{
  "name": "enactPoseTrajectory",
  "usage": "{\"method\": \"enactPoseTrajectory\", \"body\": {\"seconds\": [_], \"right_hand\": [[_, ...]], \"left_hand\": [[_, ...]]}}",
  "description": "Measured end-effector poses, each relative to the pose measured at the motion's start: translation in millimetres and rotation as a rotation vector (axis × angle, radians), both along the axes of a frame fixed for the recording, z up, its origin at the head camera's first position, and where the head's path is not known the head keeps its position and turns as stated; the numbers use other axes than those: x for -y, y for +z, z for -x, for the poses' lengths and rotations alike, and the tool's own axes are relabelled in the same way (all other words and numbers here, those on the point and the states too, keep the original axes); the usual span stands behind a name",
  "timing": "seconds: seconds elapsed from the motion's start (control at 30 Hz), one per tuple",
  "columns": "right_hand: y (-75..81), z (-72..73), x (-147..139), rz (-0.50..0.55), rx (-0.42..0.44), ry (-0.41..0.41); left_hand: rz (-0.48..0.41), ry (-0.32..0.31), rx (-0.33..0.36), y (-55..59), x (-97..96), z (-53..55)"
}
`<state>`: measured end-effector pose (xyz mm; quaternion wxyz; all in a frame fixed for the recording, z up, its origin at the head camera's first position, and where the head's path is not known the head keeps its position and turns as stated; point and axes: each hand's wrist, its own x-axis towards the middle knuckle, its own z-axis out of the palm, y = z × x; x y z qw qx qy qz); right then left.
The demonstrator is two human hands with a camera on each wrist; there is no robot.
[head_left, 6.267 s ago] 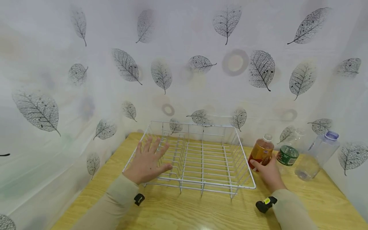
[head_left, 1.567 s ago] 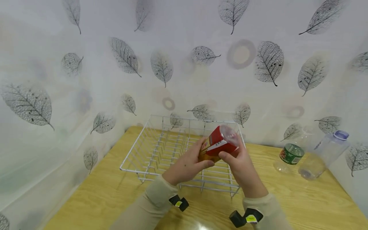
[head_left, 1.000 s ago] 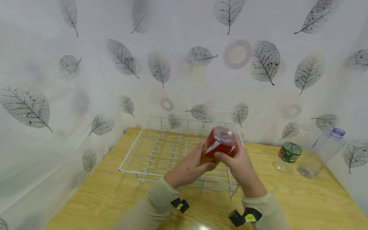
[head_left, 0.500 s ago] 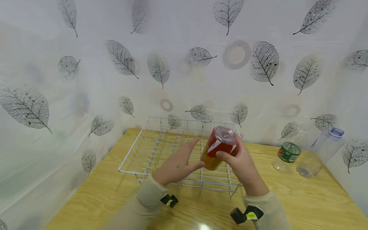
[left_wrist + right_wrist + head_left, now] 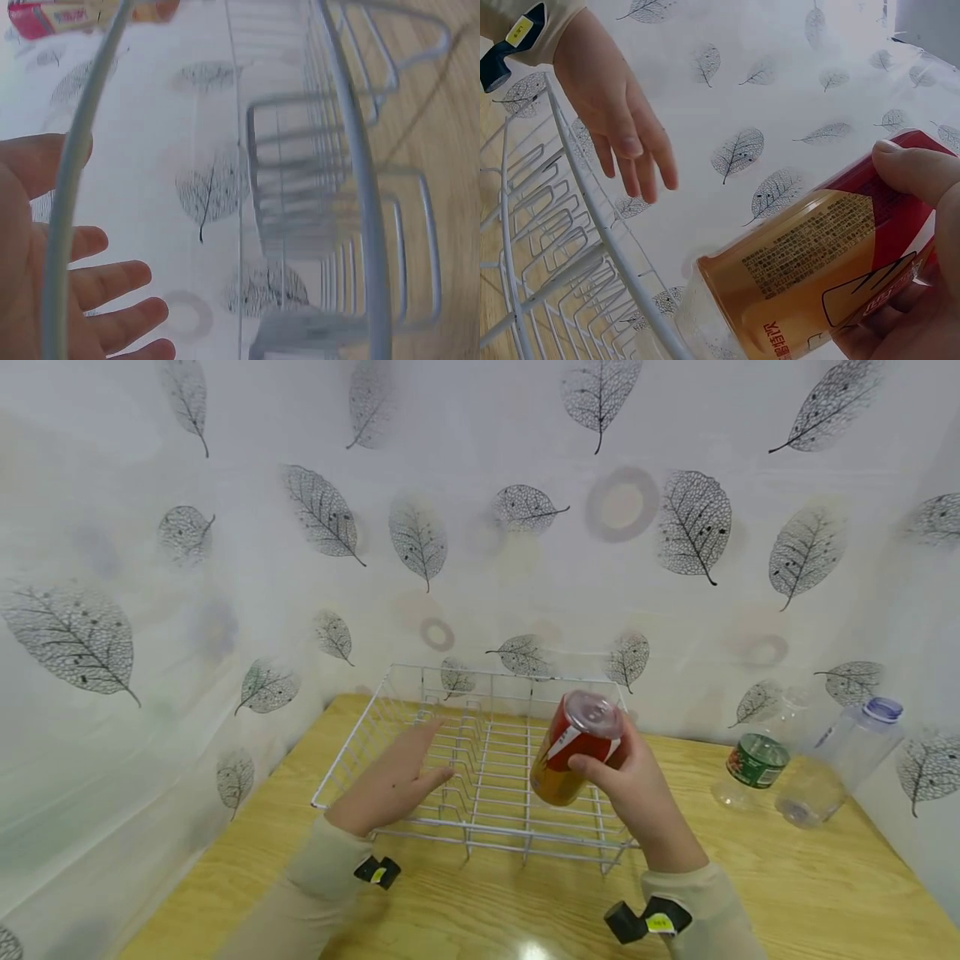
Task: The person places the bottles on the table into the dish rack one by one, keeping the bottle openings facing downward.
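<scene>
My right hand (image 5: 637,797) grips a plastic bottle (image 5: 573,752) with a red and gold label. The bottle is tilted with its base upward, and its clear neck end points down in the right wrist view. It is above the white wire rack (image 5: 351,735). My left hand (image 5: 390,785) is over the left part of the rack, fingers extended, holding nothing. The left wrist view shows the left hand's spread fingers (image 5: 112,283) beside the rack wires. In that view the bottle (image 5: 45,19) appears only partly, at the top left corner.
On the right of the wooden table (image 5: 720,860) stand a clear bottle with a green label (image 5: 757,762) and a larger clear bottle with a purple neck (image 5: 840,764). A leaf-patterned sheet (image 5: 480,568) rises behind and at the left.
The bottle, standing right of the rack 6.3 seconds ago, is now upturned over the rack. My left hand has let go of it and moved left; my right hand keeps its grip.
</scene>
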<state>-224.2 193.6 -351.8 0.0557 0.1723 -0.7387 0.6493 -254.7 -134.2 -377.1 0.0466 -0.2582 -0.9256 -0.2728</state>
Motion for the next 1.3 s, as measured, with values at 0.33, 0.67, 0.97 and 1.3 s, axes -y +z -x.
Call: {"method": "enactPoseTrajectory", "body": {"seconds": [0.33,0.67,0.97,1.3], "right_hand": [[-0.9,1.0,-2.8,0.002,-0.006,-0.007],[0.9,2.4,-4.4,0.013,-0.012,-0.008],[4.4,1.2,-9.2,0.016,0.01,-0.016],[5.0,-0.3,-13.0,0.041,-0.04,-0.022]], "left_hand": [[-0.035,0.127,0.076,0.6,60.7,17.0],[-0.137,0.186,0.241,-9.9,99.8,28.3],[-0.262,0.15,0.333,-23.1,112.0,31.5],[-0.323,0.146,0.367,-28.5,110.8,34.9]]}}
